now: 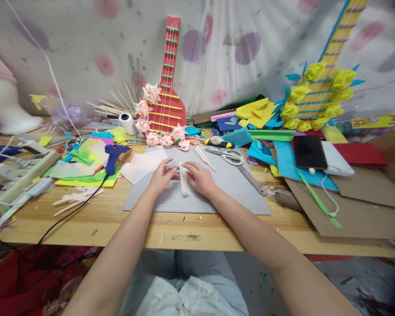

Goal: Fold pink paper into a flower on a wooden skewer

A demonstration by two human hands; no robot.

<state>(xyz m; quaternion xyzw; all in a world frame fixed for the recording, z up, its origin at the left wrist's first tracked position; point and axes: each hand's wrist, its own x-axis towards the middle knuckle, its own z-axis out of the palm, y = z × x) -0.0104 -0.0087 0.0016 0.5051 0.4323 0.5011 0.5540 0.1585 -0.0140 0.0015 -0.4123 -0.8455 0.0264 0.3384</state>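
Note:
Over the grey cutting mat (141, 193), a narrow folded strip of pale pink paper (184, 184) stands between my two hands. My right hand (200, 177) has its fingers curled against the strip's right side and holds it. My left hand (163, 177) is at the left, its fingers apart and their tips close to the strip; whether they touch it I cannot tell. A pale pink sheet (141, 164) lies behind my left hand. Beyond my right hand rest a thin rolled pink paper piece (204, 158) and scissors with pale handles (232, 156).
A blue glue gun (113, 158) lies on coloured paper at left, its cord crossing the table beside a power strip (23, 180). A red paper instrument with pink roses (167, 109) stands behind. At right are a metal ruler (252, 179), a phone (310, 151) and cardboard (316, 210).

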